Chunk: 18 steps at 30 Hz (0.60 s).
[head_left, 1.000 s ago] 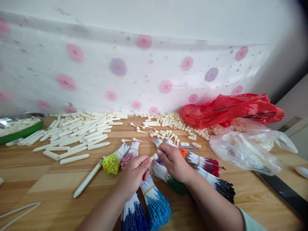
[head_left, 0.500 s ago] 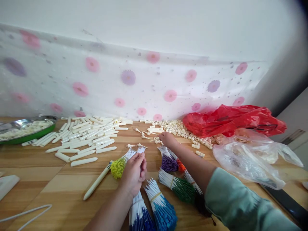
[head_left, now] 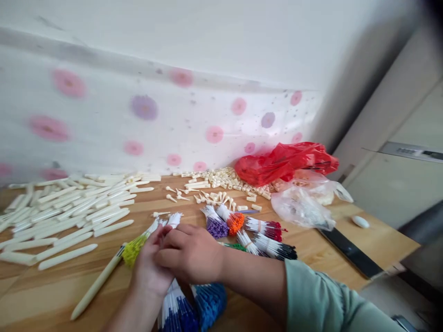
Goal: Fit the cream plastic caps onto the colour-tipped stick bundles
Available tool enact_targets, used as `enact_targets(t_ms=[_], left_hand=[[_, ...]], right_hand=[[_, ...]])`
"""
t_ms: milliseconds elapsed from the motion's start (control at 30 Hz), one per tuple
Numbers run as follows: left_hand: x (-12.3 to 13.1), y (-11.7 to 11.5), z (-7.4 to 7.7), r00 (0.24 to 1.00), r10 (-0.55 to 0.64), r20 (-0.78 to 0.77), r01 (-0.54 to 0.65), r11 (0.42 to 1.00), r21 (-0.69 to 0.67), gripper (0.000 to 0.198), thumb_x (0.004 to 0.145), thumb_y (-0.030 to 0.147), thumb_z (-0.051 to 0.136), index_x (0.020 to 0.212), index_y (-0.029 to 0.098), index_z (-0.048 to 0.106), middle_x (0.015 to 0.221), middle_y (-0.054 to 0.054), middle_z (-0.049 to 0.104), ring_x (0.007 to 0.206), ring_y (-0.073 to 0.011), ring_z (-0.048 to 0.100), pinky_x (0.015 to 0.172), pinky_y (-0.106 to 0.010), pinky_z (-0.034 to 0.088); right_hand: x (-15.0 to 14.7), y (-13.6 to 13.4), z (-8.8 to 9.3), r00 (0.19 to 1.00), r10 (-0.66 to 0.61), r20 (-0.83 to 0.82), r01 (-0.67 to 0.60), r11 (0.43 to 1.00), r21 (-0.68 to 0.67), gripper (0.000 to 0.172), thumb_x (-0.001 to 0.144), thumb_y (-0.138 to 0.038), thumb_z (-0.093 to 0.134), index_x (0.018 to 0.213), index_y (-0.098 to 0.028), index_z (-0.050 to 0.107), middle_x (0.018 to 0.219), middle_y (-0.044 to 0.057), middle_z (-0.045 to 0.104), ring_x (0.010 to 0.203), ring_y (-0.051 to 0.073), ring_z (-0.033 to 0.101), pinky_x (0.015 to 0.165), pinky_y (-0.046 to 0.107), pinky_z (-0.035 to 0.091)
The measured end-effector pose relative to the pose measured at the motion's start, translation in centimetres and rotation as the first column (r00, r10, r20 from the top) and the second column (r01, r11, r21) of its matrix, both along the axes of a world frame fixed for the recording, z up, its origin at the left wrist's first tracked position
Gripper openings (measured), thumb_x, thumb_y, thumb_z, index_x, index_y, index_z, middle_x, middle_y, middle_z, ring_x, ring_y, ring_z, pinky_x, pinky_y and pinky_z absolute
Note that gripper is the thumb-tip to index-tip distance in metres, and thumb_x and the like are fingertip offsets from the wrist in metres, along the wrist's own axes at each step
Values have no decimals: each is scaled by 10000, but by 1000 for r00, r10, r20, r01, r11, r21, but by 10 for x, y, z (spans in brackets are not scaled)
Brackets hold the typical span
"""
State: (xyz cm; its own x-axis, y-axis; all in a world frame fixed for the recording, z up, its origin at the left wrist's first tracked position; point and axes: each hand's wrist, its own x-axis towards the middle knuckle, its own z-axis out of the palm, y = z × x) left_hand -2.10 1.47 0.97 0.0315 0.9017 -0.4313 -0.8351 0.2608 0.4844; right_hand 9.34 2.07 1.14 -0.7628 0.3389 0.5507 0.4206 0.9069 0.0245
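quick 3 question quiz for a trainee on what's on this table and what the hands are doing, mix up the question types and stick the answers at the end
1. Which colour of bundle lies between the purple bundle and the red bundle?
2. True or false: the left hand and the right hand are far apart.
3. Fill in the blank: the red bag lies behind the ____ bag.

Key:
1. Orange; the orange bundle sits between them.
2. False; the right hand's fingers overlap the left hand in this view.
3. Clear; the clear bag is nearer the camera.
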Motion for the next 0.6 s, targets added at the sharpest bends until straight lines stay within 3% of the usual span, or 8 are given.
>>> enact_targets(t_ms=[100, 167, 300, 333, 367, 467, 533, 600], left_hand=[[14, -7, 1, 995, -27, 98, 30, 999, -32, 310, 891, 131, 346, 700, 142, 590, 632, -6, 632, 556, -104, 613, 502, -190, 534], [21, -9, -1, 997, -21, 80, 22, 1000, -9, 326, 887, 91, 324, 700, 136, 587, 623, -7, 624, 500, -88, 588, 450, -175, 516], [20, -5, -5, 1000, -4, -25, 4, 999, -35, 272, 890, 103, 370, 695, 110, 559, 587, -18, 570, 454, -74, 547, 377, -139, 463], [18, -4, -5, 999, -9, -35, 7, 998, -55, 266, 897, 123, 371, 713, 102, 562, 612, -34, 573, 482, -84, 560, 387, -149, 474], [16, -2, -5, 999, -16, -35, 13, 997, -72, 266, 903, 137, 364, 737, 93, 568, 641, -51, 575, 509, -92, 570, 396, -158, 484], [13, 1, -5, 1000, -25, -16, 24, 997, -71, 243, 900, 112, 361, 802, 77, 579, 693, -56, 561, 528, -77, 555, 406, -151, 485], [13, 2, -7, 999, -30, -39, 28, 998, -54, 221, 881, 63, 372, 815, 78, 583, 704, -46, 550, 518, -59, 532, 391, -123, 459], [14, 2, -10, 997, -31, -76, 28, 999, -34, 221, 865, 32, 377, 815, 85, 586, 717, -44, 549, 511, -48, 514, 368, -100, 430]], right_hand=[[0, -1, -4, 979, -203, 5, 202, 977, 69, 196, 885, -300, 469, 804, -250, 640, 866, 1, 599, 790, 177, 482, 639, 279, 384], [10, 0, -2, 975, -223, -12, 223, 974, 49, 196, 879, -337, 483, 814, -237, 639, 878, 17, 603, 782, 174, 491, 660, 285, 399], [79, -2, 8, 940, -231, -250, 217, 973, -80, 168, 866, -276, 480, 919, -204, 622, 932, 55, 629, 815, 147, 552, 751, 268, 445], [107, -3, 9, 848, -382, -367, 359, 924, -132, 149, 846, -244, 478, 874, -204, 620, 877, 48, 635, 790, 145, 565, 722, 261, 454], [139, -3, 9, 650, -585, -484, 556, 801, -221, 131, 823, -252, 488, 798, -212, 610, 816, 31, 637, 766, 147, 572, 705, 262, 461], [235, -4, 4, 312, -764, -565, 750, 563, -348, 178, 813, -204, 415, 805, -157, 586, 737, 69, 616, 688, 178, 564, 641, 314, 459], [288, -3, 2, 172, -824, -540, 800, 436, -411, 209, 795, -199, 404, 844, -124, 593, 701, 74, 611, 616, 173, 555, 574, 304, 452], [326, 3, 5, 98, -870, -483, 829, 341, -444, 269, 812, -182, 372, 917, -97, 604, 745, 90, 628, 622, 165, 573, 564, 285, 455]])
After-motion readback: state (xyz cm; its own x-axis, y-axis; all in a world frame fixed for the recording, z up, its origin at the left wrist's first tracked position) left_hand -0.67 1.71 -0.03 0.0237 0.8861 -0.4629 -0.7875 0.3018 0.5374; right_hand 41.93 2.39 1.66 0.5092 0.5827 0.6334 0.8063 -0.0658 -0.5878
